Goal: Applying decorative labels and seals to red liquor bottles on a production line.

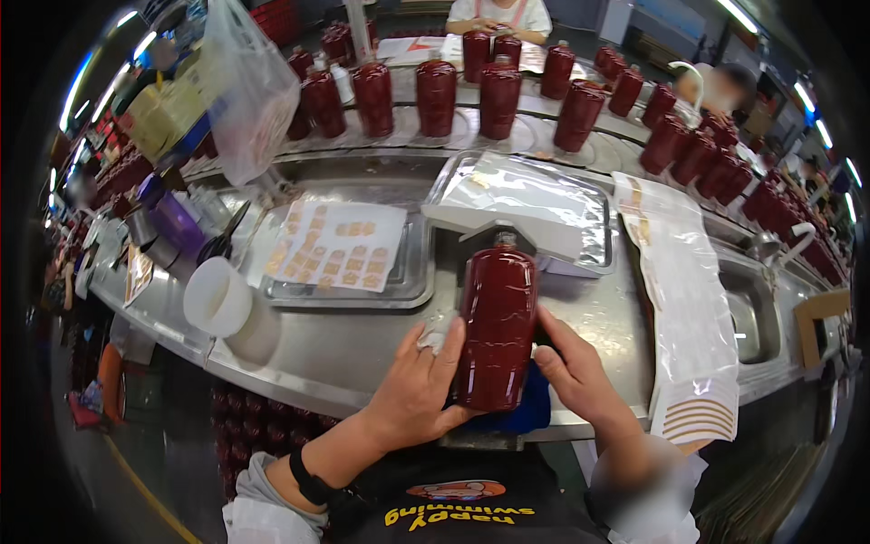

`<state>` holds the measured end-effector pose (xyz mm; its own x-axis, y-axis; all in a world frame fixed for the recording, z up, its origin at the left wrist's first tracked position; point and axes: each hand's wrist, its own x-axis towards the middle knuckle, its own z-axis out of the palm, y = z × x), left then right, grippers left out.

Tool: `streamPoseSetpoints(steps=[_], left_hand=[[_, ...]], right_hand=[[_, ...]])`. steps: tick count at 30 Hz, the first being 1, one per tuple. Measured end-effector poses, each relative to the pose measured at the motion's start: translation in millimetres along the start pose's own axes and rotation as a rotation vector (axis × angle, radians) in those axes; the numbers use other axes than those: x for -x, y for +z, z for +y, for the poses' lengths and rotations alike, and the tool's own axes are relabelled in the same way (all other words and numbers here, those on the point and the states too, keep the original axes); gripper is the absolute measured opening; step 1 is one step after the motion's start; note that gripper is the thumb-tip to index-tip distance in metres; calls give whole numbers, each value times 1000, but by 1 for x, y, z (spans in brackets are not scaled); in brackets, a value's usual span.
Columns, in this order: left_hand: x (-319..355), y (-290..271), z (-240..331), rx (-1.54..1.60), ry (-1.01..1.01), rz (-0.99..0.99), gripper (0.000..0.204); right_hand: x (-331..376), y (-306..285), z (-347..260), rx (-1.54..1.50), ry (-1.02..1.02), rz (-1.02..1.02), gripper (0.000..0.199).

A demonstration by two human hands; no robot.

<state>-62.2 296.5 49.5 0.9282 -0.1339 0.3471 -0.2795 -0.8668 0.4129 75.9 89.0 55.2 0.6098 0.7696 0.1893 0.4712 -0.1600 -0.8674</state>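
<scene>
A dark red flat-sided bottle (pixel 498 335) lies tilted in front of me, its neck at a grey notched holder (pixel 467 227) and its lower end over a blue pad (pixel 535 405). My left hand (pixel 412 390) is closed along the bottle's left side and lower end, with a crumpled white tissue (pixel 435 334) tucked between its fingers. Against the bottle's right edge, my right hand (pixel 577 370) has its thumb and fingertips; part of those fingers is hidden. Left of the bottle, a sheet of tan-and-gold stickers (pixel 313 222) lies on a metal tray (pixel 412 286).
Another metal tray (pixel 594 258) bears glossy white sheets (pixel 521 199). A long label strip (pixel 684 290) hangs over the right counter edge, near a sink (pixel 750 317). At left stands a white cup (pixel 217 297). Behind, red bottles (pixel 437 98) line a conveyor; a co-worker (pixel 498 16) sits beyond.
</scene>
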Motion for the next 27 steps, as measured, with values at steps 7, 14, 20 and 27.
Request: streamPoseSetpoints(steps=[7,14,20,27], left_hand=[[-6,-42,-84,118,-235,-12,31],[-44,-55,-214,-561,-451,-264,35],[-66,-50,-262,-552,-506,-384,45],[-69,-52,-303,-519,-618,-260,56]], right_hand=[[1,2,1,-134,142,-1,50],[-5,1,1,-128,159,-42,55],[-6,-6,5,0,115,-76,58],[-14,-9,9,18,127,-117,51]])
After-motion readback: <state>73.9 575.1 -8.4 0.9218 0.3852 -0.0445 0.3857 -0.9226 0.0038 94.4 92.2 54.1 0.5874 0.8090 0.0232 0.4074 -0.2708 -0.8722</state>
